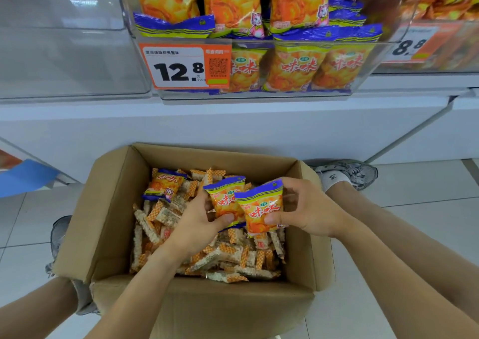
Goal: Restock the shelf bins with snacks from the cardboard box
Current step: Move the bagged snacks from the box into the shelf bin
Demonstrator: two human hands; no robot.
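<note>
Over the cardboard box (108, 209), we are pinching one snack packet (225, 204) in our left hand (197, 224) fingers, another packet (261, 206) clamped in our right hand (308, 209).

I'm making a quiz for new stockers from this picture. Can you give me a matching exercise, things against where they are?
Things:
1. left hand
2. right hand
3. price tag
4. loose packet

Places:
A. on the clear bin's front
B. lying in the cardboard box
C. holding the nearer, right-side packet
D. holding the farther, left-side packet

Pairs: 1-D, 2-C, 3-A, 4-B
</note>
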